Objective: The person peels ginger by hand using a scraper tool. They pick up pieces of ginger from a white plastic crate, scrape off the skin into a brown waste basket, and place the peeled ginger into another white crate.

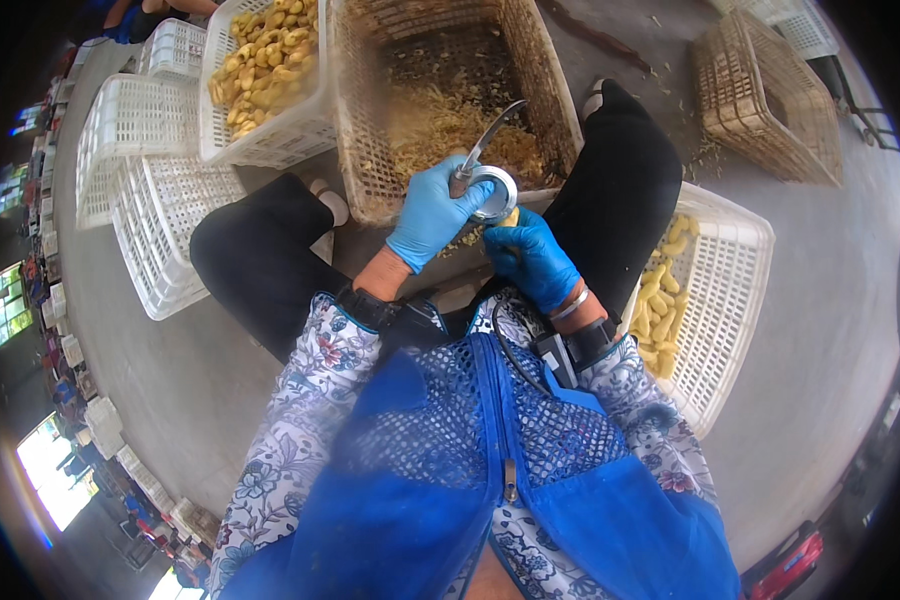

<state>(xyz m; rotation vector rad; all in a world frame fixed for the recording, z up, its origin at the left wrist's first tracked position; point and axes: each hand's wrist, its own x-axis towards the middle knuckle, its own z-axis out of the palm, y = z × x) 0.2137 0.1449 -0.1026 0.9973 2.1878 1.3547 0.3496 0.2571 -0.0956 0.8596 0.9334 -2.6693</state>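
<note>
My left hand [428, 218], in a light blue glove, is closed around the handle of a curved-blade knife [494, 132]. Its bare blade points up and away to the right. Against the left fingers and thumb is a round silver metal ring [511, 182]; how it is joined or held there I cannot tell. Close beside it, my right hand [536, 258], in a darker blue glove, has its fingers curled around a small yellow root-like piece [511, 217]. Only the top of that piece shows, touching or nearly touching the ring's lower edge.
A brown-stained crate [358, 150] with yellow shavings stands between my knees. At its left, a white crate [270, 152] holds yellow pieces; more white crates [175, 225] stand beside it. By my right thigh is another white crate [735, 270] with peeled pieces. A dirty crate [760, 110] lies farther right.
</note>
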